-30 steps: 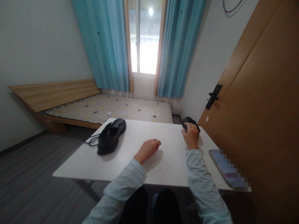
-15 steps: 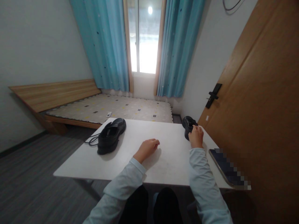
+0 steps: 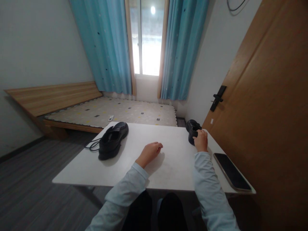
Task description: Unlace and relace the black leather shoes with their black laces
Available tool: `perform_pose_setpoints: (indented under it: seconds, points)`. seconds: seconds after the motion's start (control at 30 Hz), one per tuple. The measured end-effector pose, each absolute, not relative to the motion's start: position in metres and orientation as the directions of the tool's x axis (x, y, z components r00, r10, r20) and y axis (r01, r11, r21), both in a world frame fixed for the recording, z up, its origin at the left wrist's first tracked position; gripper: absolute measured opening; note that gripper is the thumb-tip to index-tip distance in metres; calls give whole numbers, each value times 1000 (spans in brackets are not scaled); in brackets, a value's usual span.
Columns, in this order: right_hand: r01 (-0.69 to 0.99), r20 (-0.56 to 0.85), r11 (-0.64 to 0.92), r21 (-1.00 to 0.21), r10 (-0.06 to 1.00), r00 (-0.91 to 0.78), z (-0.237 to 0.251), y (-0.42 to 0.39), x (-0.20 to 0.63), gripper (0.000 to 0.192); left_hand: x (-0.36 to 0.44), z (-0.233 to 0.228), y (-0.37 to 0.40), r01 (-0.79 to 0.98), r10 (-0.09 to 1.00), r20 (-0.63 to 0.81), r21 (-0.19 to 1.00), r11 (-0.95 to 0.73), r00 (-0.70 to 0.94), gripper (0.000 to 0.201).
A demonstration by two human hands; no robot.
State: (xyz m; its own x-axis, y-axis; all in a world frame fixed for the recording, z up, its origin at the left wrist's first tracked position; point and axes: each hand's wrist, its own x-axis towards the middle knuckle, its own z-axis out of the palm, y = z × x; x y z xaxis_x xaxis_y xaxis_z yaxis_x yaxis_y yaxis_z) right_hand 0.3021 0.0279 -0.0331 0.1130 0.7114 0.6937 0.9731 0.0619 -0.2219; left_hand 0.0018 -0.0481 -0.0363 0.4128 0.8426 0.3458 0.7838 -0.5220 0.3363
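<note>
Small black shoe (image 3: 192, 132) at right of centre in the frame, near the far right edge of the white worktop (image 3: 173, 170), clasped at its near end by the right hand (image 3: 201, 140). Left hand (image 3: 150, 152) resting loosely curled on the worktop mid-frame, holding nothing. Second black shoe (image 3: 113, 140) left of centre, untouched, with its lace (image 3: 92, 146) trailing over the edge. Two shoes counted, one lace, one phone (image 3: 232, 175) at lower right. Work seemingly just started.

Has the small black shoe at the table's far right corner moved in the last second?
Cannot tell: the small black shoe stays by the white table corner under the right hand; small shifts match camera drift.
</note>
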Motion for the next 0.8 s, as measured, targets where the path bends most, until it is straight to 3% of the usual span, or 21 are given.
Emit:
perform_pose_setpoints:
  seconds: [0.4,0.73,0.8]
  points:
    - [993,592,16,-115,804,56,-16,12,271,22,1,-33,-48,785,848,387,363,-502,363,22]
    - [993,562,120,-22,823,-87,2,-16,233,22,0,-33,-46,724,810,463,409,-556,360,20]
    - [988,575,153,-3,809,-123,3,-25,223,21,1,-33,-46,683,774,504,410,-604,382,28]
